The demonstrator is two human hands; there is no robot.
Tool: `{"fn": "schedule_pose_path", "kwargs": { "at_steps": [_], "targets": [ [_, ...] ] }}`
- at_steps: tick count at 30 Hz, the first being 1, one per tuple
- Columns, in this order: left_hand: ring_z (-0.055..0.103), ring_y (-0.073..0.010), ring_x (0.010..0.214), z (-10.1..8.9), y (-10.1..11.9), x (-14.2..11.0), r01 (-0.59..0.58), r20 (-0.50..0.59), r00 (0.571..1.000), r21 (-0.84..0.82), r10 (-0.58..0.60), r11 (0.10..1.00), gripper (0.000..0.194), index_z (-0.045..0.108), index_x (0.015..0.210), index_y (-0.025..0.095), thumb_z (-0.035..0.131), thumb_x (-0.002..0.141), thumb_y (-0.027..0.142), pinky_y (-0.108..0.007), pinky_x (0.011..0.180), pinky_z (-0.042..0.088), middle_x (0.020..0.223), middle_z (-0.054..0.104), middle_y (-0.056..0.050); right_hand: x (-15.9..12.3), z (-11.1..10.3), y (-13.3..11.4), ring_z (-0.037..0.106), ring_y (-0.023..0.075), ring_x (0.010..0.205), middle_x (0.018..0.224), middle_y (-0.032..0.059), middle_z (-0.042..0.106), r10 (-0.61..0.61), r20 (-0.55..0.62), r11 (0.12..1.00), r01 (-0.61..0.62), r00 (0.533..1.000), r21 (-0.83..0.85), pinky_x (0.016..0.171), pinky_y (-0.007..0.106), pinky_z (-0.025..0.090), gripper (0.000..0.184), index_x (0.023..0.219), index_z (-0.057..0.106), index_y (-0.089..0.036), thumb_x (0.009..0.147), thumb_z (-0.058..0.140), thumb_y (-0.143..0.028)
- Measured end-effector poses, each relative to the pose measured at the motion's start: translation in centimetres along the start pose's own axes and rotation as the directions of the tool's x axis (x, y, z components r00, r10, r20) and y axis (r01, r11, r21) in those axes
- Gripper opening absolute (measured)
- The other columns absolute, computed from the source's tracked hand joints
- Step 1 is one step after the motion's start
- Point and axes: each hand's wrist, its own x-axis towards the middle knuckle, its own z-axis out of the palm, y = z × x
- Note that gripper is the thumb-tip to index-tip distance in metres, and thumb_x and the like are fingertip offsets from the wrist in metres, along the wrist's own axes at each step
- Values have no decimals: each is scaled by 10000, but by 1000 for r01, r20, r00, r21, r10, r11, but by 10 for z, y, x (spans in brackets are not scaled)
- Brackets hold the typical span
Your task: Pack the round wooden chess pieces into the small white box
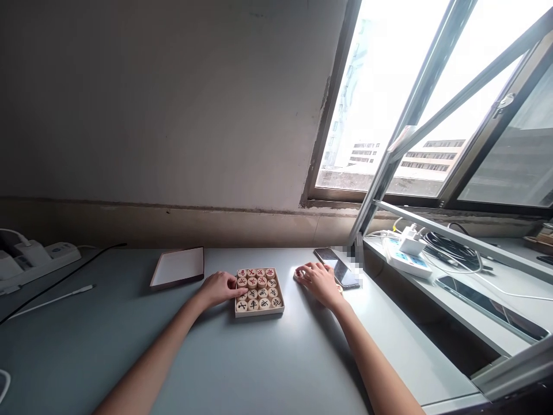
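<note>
sixteen xiangqi pieces (262,288) show face up in an open box (259,314) just right of the left grip (219,288), whose thumb and fingers touch the box's left edge; whether they clamp it, i cannot tell. the right grip (318,282) curls low over loose pieces (296,276) on the surface (259,363), any hold hidden. just past it lies a smartphone (332,262); beyond the left grip, leftward, an upturned box lid (178,268).
</note>
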Motion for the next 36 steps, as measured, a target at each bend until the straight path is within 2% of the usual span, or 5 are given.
{"fn": "schedule_pose_path", "kwargs": {
  "at_steps": [11, 20, 25, 31, 36],
  "targets": [
    [452, -139, 563, 2, -3, 1, -12, -2, 1000, 3, 12, 1000, 443, 562, 572, 170, 498, 694, 591, -239, 517, 228, 588, 552, -7, -4, -11, -69, 545, 190, 803, 856, 23, 624, -139, -132, 979, 156, 981, 132, 723, 330, 331, 203, 942, 609, -261, 878, 487, -411],
    [434, -131, 568, 0, -1, -1, -20, -1, 1000, -15, 20, 1000, 464, 549, 572, 167, 476, 712, 604, -240, 515, 212, 578, 529, 4, -6, -3, -69, 532, 214, 875, 953, 45, 619, -175, -130, 978, 187, 976, 89, 771, 357, 340, 202, 1011, 570, -247, 851, 548, -368],
    [412, -126, 538, 0, -2, 0, -10, 25, 1000, -23, 11, 1000, 521, 541, 552, 165, 489, 667, 671, -240, 507, 211, 538, 490, 13, -8, -5, -67, 474, 223, 1081, 1178, 37, 554, -319, -137, 945, 326, 938, 27, 945, 432, 276, 317, 1217, 488, -327, 901, 470, -311],
    [454, -143, 571, -3, 1, -3, -18, 26, 999, -41, 20, 999, 530, 602, 596, 163, 485, 675, 674, -235, 519, 248, 590, 551, -10, -9, -3, -63, 459, 218, 1101, 1157, 41, 566, -309, -121, 947, 318, 943, 54, 1036, 484, 165, 311, 1228, 469, -311, 924, 407, -337],
    [448, -138, 569, -2, -1, -3, -31, 22, 999, -47, 32, 998, 519, 607, 597, 163, 466, 707, 650, -236, 521, 242, 589, 551, -8, -7, -7, -64, 505, 214, 980, 1030, 51, 594, -263, -143, 956, 278, 954, 96, 968, 427, 264, 235, 1082, 518, -241, 892, 466, -370]
  ]
}}
